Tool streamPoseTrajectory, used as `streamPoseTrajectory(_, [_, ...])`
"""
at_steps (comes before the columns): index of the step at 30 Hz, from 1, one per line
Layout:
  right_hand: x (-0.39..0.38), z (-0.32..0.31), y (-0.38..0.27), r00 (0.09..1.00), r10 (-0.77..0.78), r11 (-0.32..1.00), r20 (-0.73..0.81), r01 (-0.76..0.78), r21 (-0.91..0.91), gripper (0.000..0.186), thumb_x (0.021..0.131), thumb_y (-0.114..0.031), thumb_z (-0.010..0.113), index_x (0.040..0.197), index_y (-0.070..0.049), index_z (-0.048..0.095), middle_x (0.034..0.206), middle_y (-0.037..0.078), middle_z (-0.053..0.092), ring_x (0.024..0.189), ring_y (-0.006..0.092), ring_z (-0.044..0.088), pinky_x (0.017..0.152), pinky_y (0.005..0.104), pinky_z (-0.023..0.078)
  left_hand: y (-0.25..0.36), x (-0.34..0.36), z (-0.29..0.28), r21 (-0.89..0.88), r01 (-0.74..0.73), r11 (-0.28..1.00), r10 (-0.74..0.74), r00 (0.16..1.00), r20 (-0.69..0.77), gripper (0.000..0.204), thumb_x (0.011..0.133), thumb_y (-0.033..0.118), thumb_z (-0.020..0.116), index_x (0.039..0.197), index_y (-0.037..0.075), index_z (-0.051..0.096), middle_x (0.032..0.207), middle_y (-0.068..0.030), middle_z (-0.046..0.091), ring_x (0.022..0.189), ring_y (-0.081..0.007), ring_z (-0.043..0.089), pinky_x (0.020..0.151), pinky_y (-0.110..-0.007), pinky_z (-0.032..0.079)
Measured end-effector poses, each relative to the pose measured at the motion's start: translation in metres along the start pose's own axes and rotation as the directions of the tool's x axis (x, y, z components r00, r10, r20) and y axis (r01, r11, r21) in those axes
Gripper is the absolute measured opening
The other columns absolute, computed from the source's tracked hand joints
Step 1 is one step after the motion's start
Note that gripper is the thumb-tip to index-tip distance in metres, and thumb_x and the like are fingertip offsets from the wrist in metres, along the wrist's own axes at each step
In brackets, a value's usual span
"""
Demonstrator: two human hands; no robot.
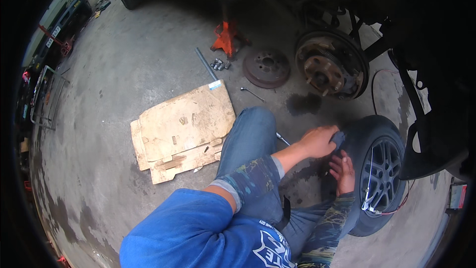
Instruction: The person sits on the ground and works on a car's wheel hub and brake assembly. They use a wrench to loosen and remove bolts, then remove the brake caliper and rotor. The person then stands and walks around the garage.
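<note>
My left hand (320, 141) grips a small dark grey object (337, 139) beside a tyre (354, 157) on an alloy wheel (384, 172). Just below it, my right hand (343, 172) is open, fingers loosely curled apart near the object. A metal fitting (368, 205) with a red hose (390, 213) lies against the wheel's face. A long metal tool (283, 138) shows beside my bent knee. Beyond the tyre is an exposed, rusty hub and brake assembly (320, 74) under the dark car body.
Stained cardboard (181, 121) lies left of my knee on the concrete floor. Ahead are a brake drum (266, 72), a wrench (253, 94), several metal nuts (219, 65), a steel pipe (205, 62) and a red jack stand (224, 38). A metal frame (47, 97) stands far left.
</note>
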State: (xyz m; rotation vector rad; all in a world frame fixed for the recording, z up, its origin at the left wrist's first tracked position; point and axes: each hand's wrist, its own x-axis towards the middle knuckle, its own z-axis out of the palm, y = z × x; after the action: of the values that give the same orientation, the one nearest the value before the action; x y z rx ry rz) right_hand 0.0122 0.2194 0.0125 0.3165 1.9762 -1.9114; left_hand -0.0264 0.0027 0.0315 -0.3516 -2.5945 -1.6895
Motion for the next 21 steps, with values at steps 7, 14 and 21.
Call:
streamPoseTrajectory(7, [-0.068,-0.024,-0.018,0.943,-0.142,0.959,-0.302,0.056,-0.277,0.040,0.102,-0.026,0.053,0.136,-0.003,0.054,0.112,0.006,0.067,0.093,0.0129,0.063,0.080,0.0269,0.048,0.016,0.002,-0.025,0.177,0.193,0.965,-0.233,0.941,0.246,0.061,0.085,0.044,0.057,0.130,0.002,0.060,0.116,-0.0241,0.067,0.111,-0.0393,0.063,0.096,-0.045,0.048])
streamPoseTrajectory(14, [-0.121,-0.004,-0.069,0.991,-0.136,0.822,0.000,0.112,-0.558,0.050,0.100,-0.033,0.058,0.138,-0.002,0.050,0.114,0.012,0.066,0.100,0.0202,0.065,0.088,0.0305,0.050,0.018,-0.004,-0.013,0.387,0.142,0.911,-0.313,0.850,0.423,0.064,0.087,0.058,0.060,0.117,0.003,0.069,0.104,-0.0228,0.071,0.103,-0.0388,0.067,0.089,-0.043,0.051])
streamPoseTrajectory(21, [-0.089,0.019,-0.057,0.983,-0.182,0.501,-0.024,0.072,-0.863,0.047,0.096,-0.034,0.058,0.134,-0.007,0.053,0.125,0.019,0.061,0.112,0.0343,0.063,0.093,0.0442,0.050,0.003,-0.027,0.029,0.292,0.198,0.936,-0.325,0.804,0.498,0.052,0.088,0.038,0.059,0.124,0.000,0.061,0.112,-0.0252,0.068,0.109,-0.0399,0.065,0.092,-0.043,0.049])
